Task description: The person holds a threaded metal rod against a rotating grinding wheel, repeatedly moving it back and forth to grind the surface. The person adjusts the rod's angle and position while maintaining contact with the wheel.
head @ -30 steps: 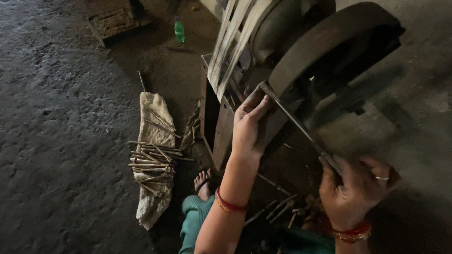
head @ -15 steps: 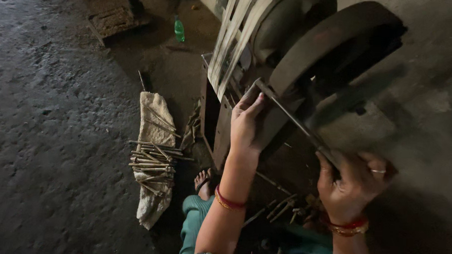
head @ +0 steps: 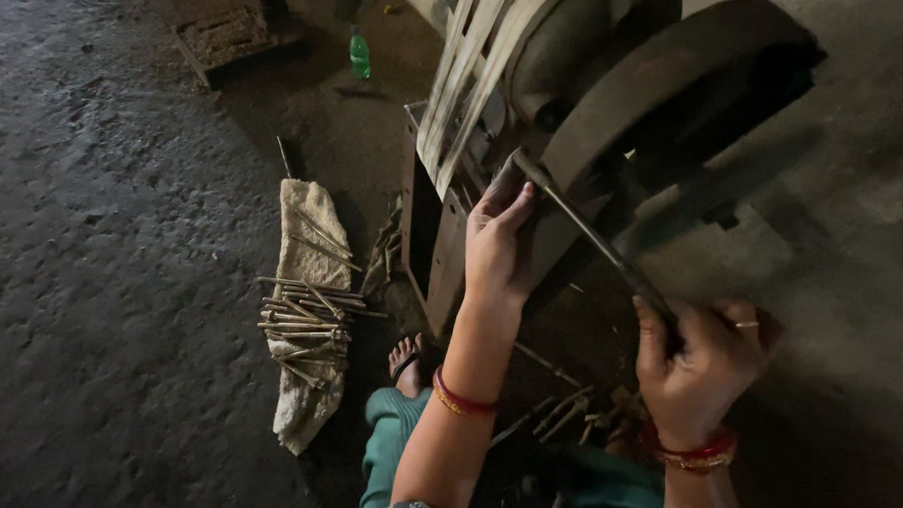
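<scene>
Barely shifted, her left hand (head: pixel 499 241) rests fingers flat against the machine (head: pixel 616 120); right hand (head: pixel 696 365) stays clenched around the lever (head: pixel 582 229) beside it.

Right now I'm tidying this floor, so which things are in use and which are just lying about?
In use:
left hand on the machine
right hand gripping the lever

Lying about:
rods piled on a cloth
green bottle
crate
scraps by the foot
</scene>
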